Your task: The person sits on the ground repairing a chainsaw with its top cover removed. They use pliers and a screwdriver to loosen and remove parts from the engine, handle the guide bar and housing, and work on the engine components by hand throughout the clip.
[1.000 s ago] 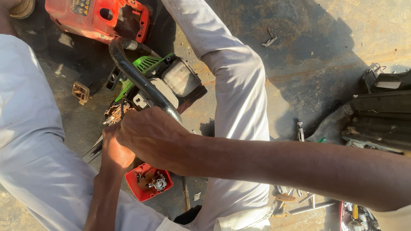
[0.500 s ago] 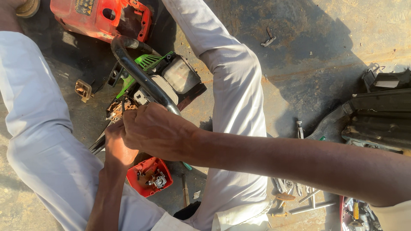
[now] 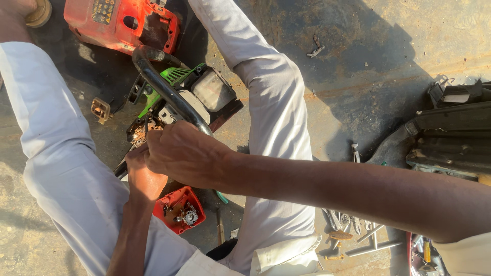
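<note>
Two hands on one chainsaw engine (image 3: 179, 99), which sits on the concrete floor (image 3: 358, 66) between the person's two white-trousered legs (image 3: 279, 117).

Right hand (image 3: 186, 153): reaches in from the right, fingers clamped around the lower end of the black tubular handle (image 3: 153, 76), a curved bar arching over the engine.

Left hand (image 3: 143, 176): comes up from below, partly hidden under the right hand; fingers pressed against the engine body near the rusty, dirt-caked part at its lower left. Cannot tell whether they are closed on anything.

Engine: one green plastic finned cover, one translucent grey boxy part to its right, dark metal beneath.

Around:
- One red plastic housing (image 3: 123, 23), glossy and scuffed, at the top edge, just beyond the handle.
- One small red cover (image 3: 180, 209) with metal parts inside, on the floor just below the left wrist.
- One small tan square piece (image 3: 101, 109), left of the engine.
- One bent metal scrap (image 3: 316, 49), well apart at upper right.
- Black machine casing (image 3: 455, 133) at the right edge.
- Loose metal tools (image 3: 353, 230) at lower right, partly hidden by the right forearm; count unclear.

Floor stained dark, half in shadow.
</note>
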